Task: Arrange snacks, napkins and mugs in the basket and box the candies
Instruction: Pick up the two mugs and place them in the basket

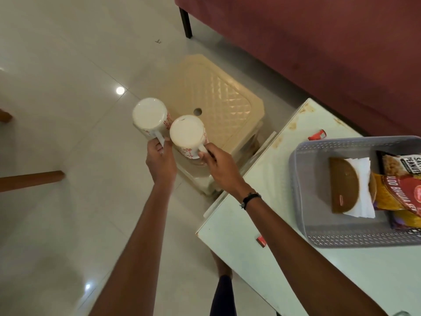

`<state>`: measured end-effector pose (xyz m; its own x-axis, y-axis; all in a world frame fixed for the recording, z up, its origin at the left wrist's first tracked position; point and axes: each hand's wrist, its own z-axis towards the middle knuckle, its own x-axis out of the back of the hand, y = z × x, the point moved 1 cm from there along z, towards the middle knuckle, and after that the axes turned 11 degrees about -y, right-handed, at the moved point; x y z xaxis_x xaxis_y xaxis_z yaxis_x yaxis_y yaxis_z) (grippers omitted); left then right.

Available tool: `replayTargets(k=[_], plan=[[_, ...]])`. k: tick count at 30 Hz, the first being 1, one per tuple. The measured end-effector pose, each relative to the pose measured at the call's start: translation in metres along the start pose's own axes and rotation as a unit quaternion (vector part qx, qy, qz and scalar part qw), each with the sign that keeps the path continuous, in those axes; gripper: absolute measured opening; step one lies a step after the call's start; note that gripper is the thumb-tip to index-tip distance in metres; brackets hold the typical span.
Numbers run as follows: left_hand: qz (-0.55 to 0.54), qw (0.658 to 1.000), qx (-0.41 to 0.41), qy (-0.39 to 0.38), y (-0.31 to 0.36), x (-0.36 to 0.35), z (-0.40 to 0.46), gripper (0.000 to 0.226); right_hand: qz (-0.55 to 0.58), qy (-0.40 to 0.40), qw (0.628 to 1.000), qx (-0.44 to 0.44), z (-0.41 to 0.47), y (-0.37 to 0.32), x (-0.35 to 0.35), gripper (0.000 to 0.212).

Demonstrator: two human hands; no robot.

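Note:
Two white mugs with red flower prints are held side by side above a cream plastic stool [227, 92]. My left hand [160, 160] grips the handle of the left mug [149, 116]. My right hand [218, 164] grips the handle of the right mug [188, 133]. Both mugs look empty. To the right, a grey perforated basket [303, 179] stands on the white table [262, 174]. It holds a brown napkin holder [344, 185] with white napkins [362, 169] and snack packets [396, 188], among them peanuts and aloo bhujia.
A maroon sofa [319, 42] runs along the back right. Small red candies lie on the table, one behind the basket [317, 134] and one near the front edge [261, 240]. A wooden furniture leg [32, 180] sticks in from the left over the tiled floor.

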<state>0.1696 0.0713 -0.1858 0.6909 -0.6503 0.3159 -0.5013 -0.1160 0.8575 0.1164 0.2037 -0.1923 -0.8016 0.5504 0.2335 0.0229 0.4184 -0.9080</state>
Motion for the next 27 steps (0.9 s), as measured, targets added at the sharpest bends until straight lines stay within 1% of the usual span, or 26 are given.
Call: replayTargets(k=[1,4,7,9,11,14,18,21,24,27], plan=[[0.009,1.0,-0.006,-0.007,-0.001,0.0,0.003,0.022,0.014,0.005,1.0,0.001,-0.002,-0.001,0.003,0.013],[0.013,0.998,-0.023,-0.054,-0.005,0.003,0.014,0.016,0.06,0.018,0.998,-0.003,-0.011,-0.002,0.011,0.02],[-0.034,0.995,-0.036,-0.09,-0.003,0.003,0.015,0.017,0.088,0.038,0.995,-0.01,-0.029,-0.007,0.024,0.024],[-0.059,0.991,-0.044,-0.116,0.003,-0.002,0.003,0.014,0.098,0.062,0.993,-0.013,-0.047,-0.01,0.035,0.022],[-0.074,0.985,-0.05,-0.149,0.008,-0.013,-0.02,0.017,0.103,0.092,0.99,-0.019,-0.07,-0.011,0.047,0.018],[-0.082,0.973,-0.072,-0.205,0.018,-0.039,-0.068,0.017,0.093,0.14,0.986,-0.023,-0.112,-0.008,0.068,0.015],[-0.098,0.952,-0.073,-0.281,0.035,-0.091,-0.139,0.013,0.083,0.231,0.969,-0.034,-0.173,0.006,0.1,0.019],[-0.102,0.934,-0.069,-0.336,0.04,-0.132,-0.181,0.011,0.059,0.274,0.958,-0.062,-0.217,0.026,0.121,0.019],[-0.071,0.925,-0.074,-0.366,0.036,-0.165,-0.209,0.011,0.037,0.301,0.948,-0.101,-0.257,0.051,0.135,0.017],[-0.031,0.925,-0.059,-0.374,0.022,-0.193,-0.225,0.014,0.03,0.312,0.942,-0.122,-0.286,0.076,0.14,0.018]])
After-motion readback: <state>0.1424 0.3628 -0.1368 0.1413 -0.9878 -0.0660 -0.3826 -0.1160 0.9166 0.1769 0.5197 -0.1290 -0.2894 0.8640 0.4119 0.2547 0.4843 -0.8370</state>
